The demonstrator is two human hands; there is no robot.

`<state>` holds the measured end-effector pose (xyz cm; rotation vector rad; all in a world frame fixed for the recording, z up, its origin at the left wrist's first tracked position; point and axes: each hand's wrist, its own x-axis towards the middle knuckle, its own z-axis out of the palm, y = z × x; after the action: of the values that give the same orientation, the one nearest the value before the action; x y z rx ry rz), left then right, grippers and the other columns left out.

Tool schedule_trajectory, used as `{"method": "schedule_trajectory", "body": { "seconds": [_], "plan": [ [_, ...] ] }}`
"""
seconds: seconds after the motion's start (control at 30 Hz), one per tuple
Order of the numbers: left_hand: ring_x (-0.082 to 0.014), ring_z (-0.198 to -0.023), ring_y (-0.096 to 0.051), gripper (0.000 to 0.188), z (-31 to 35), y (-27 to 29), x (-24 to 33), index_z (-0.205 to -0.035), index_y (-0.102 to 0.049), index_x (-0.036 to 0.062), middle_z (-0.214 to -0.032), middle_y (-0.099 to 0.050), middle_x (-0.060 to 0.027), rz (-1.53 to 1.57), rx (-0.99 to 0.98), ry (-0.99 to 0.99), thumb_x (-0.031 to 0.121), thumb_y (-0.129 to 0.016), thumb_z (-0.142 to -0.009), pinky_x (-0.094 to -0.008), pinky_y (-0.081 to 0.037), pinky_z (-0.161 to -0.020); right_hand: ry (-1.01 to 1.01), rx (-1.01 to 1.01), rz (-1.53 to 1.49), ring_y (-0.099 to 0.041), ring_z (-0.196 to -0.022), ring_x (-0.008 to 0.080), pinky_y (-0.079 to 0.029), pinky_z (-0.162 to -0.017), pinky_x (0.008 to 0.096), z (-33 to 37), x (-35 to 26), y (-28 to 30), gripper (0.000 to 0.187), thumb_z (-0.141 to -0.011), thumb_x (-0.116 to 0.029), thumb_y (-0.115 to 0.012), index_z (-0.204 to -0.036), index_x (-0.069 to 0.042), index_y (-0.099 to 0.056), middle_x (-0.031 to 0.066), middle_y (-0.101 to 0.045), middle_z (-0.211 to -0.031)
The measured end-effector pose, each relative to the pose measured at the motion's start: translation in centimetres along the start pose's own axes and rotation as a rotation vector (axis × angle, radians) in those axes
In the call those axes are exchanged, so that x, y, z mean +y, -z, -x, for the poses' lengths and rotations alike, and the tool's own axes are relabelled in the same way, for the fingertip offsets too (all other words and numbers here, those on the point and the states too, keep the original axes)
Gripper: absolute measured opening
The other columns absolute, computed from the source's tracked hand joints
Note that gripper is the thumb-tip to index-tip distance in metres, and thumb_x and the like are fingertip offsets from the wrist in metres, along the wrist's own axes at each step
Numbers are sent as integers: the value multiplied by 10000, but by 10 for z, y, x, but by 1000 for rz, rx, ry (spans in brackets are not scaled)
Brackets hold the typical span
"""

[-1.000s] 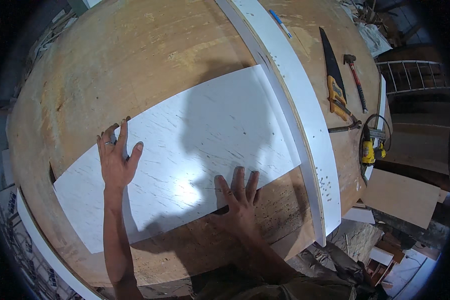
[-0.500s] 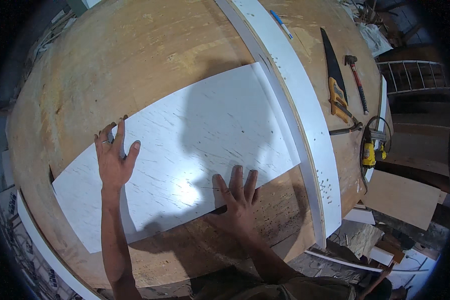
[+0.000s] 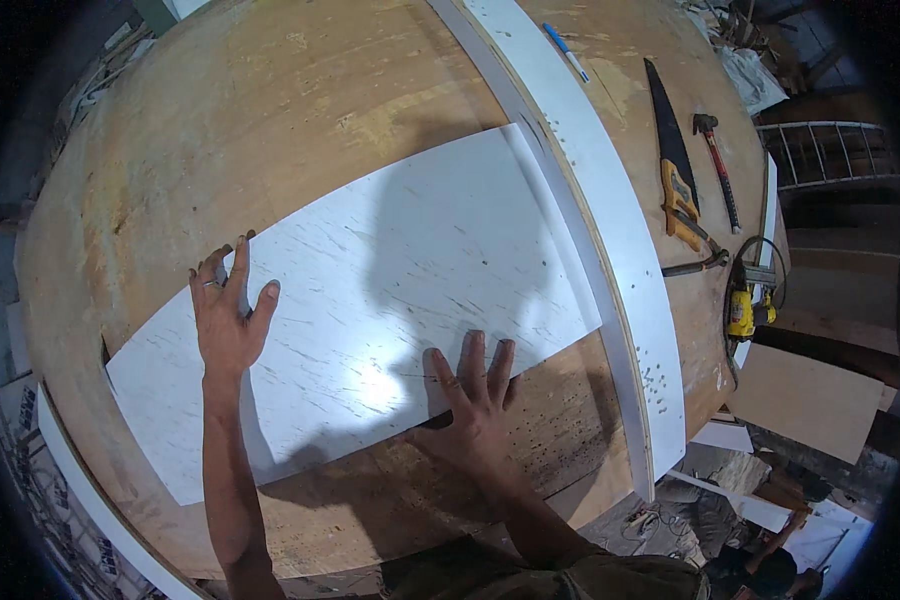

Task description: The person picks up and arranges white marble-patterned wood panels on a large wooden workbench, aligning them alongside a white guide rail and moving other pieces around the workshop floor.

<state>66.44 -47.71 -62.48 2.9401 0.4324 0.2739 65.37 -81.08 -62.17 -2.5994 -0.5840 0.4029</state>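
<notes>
A white sheet or panel [image 3: 310, 300], sprinkled with dark wood shavings, lies flat on the wooden tabletop [image 3: 270, 110]. My left hand [image 3: 232, 318] rests on its left part, fingers spread and tips reaching the far edge; a ring is on one finger. With fingers fanned out, my right hand [image 3: 478, 405] presses on the near edge, right of the middle. Both hands are open and hold nothing. The sheet's right end meets a long white board [image 3: 620, 230] with a raised side, which has small crumbs on top.
Right of the board lie a blue pen [image 3: 566, 52], a handsaw [image 3: 676, 160] with an orange handle, a hammer [image 3: 717, 170] and a yellow power tool [image 3: 740, 312] with a cord. Another person [image 3: 770, 565] is at the lower right. A metal ladder [image 3: 830, 150] stands beyond.
My hands and the white sheet have stayed in place. At the lower right, the other person has shifted, and a long white strip there has moved.
</notes>
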Motion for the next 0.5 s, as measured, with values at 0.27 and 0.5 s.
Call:
{"method": "schedule_trajectory", "body": {
  "seconds": [0.27, 0.5],
  "plan": [
    [-414, -1283, -420, 655, -5, -3, -1, -1463, -464, 69, -1367, -464, -264, -15, 10, -27, 418, -606, -927, -587, -233, -1142, -9, -1, -3, -8, -1469, 545, -165, -1018, 782, -6, 2, 1, 1170, -458, -523, -933, -1492, -287, -439, 236, -168, -1617],
    [-423, -1289, -415, 650, -7, -5, -4, -1469, -460, 81, -1377, -462, -269, -53, -7, -23, 423, -596, -933, -573, -261, -1130, -18, 2, 4, -4, -1476, 530, -176, -1016, 784, -8, -1, 0, 1168, -457, -512, -937, -1490, -284, -443, 218, -149, -1627]
  ]
}}
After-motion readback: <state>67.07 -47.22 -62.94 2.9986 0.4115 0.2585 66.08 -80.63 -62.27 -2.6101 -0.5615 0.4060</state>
